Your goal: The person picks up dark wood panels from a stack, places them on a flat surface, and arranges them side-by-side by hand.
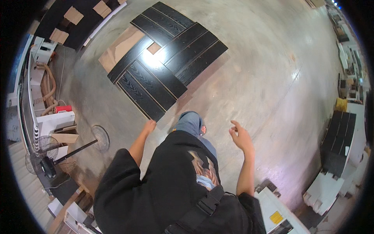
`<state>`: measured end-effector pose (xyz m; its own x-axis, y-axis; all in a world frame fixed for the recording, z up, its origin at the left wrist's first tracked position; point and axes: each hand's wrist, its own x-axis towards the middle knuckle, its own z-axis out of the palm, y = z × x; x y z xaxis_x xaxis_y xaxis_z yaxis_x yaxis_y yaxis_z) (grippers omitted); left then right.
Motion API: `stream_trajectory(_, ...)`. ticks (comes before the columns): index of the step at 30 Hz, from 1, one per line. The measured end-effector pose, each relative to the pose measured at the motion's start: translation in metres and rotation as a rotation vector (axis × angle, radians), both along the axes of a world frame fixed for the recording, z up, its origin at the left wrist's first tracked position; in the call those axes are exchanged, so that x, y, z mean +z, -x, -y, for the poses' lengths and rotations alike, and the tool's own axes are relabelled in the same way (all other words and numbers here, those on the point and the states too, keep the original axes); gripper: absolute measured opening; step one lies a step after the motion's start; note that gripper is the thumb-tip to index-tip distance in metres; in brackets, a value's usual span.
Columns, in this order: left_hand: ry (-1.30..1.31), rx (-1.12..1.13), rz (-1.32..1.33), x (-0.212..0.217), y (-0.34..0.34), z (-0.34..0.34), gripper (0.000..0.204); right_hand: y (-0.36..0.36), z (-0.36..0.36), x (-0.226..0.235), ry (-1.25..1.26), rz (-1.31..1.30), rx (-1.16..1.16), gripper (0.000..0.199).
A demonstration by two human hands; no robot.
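My left hand (149, 127) hangs in front of my body with its fingers curled in. In the picture it lies just below the near corner of the black wood-grain panels (134, 86); I cannot tell whether it touches them. Nothing shows in that hand. Out to the right, over the concrete floor, my right hand (241, 137) is held up with its fingers apart and nothing in them. The panels lie in stacks turned different ways, with thin light lines along their edges. A brown board (121, 46) shows beneath them at the left.
A standing fan (47, 165) with a round base (101, 138) is at left, near white boards and a ridged hose (50, 84). Black panels with wood blocks (73, 15) fill the far left. More dark panels (338, 134) lie at right; a white cabinet (280, 208) stands near right.
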<state>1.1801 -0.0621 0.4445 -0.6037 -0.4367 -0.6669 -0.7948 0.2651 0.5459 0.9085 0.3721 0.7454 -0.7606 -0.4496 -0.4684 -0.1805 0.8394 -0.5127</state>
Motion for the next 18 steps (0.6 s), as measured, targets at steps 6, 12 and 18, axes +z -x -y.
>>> stream_trajectory(6, -0.300, 0.319, 0.162, 0.005, -0.034, -0.106, 0.023, 0.134, 0.045, 0.007, -0.030, 0.025, 0.220, 0.044)
stream_trajectory(12, -0.395, 0.377, 0.166, -0.006, 0.051, -0.174, 0.033, 0.198, 0.090, -0.037, -0.127, 0.180, 0.555, 0.044)
stream_trajectory(18, -0.283, 0.428, -0.198, -0.001, 0.196, -0.145, 0.031, 0.266, 0.130, -0.041, -0.072, 0.349, 0.561, 0.042)
